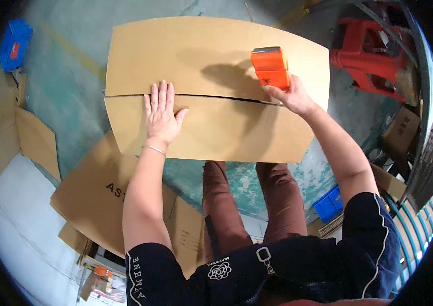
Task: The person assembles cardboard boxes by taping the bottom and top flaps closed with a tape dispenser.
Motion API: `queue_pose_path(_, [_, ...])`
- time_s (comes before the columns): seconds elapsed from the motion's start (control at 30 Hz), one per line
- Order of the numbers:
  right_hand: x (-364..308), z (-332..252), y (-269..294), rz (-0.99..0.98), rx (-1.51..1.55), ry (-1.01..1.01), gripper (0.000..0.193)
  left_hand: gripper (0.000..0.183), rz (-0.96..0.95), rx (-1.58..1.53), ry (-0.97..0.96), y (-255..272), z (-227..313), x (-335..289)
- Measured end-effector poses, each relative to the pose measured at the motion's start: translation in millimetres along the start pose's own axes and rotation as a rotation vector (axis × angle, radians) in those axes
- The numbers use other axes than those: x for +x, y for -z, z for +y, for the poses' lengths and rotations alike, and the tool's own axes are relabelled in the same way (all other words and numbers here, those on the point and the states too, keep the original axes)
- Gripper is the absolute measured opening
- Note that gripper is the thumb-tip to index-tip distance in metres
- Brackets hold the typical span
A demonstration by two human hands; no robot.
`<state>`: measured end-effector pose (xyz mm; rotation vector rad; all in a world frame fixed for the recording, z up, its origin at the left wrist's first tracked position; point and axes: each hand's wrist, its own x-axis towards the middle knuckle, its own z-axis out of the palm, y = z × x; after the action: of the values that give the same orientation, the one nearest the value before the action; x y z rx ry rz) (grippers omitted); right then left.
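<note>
A large brown cardboard box [175,56] stands in front of my legs, its two top flaps folded down with a dark seam between them. My left hand [162,115] lies flat across the seam near its left part, fingers stretched out. In my right hand [294,96] is an orange tape dispenser [271,69], held above the far flap towards the right. It casts a shadow on the cardboard. Part of its handle is hidden by my fingers. A strip along the seam's right end, near my right hand, is too small to make out.
Flat cardboard sheets [99,186] lean at my left. Red plastic stools [362,58] stand at the far right. One blue bin [15,45] sits far left, another blue bin [328,204] by my right leg. A second orange tool [103,271] lies at lower left.
</note>
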<state>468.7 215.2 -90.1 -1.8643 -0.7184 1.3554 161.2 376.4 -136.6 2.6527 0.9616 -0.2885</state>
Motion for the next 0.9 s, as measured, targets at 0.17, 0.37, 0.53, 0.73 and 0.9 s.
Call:
queue_pose_path(0.17, [-49.3, -12.1, 39.8, -0.410, -0.222, 0.010, 0.047, 0.075, -0.018, 0.053, 0.008, -16.3, -5.4, 3.1])
queue_pose_path(0.37, [-50.1, 19.4, 62.7, -0.564, -0.354, -0.084, 0.053, 0.075, 0.035, -0.006, -0.010, -18.0, -7.6, 0.1])
queue_pose_path(0.53, [-31.6, 46.4, 55.6, -0.593, -0.259, -0.268, 0.042, 0.068, 0.055, 0.004, 0.016, -19.1, -4.2, 5.7])
queue_pose_path(0.73, [-27.5, 50.8, 67.7, -0.623, -0.244, -0.284, 0.041, 0.047, 0.060, -1.248, 0.252, -26.6, 150.0, 2.0])
queue_pose_path(0.9, [-26.4, 47.2, 59.8, -0.620, -0.287, -0.310, 0.040, 0.038, -0.253, -2.026, 0.525, -30.4, 199.6, 24.2])
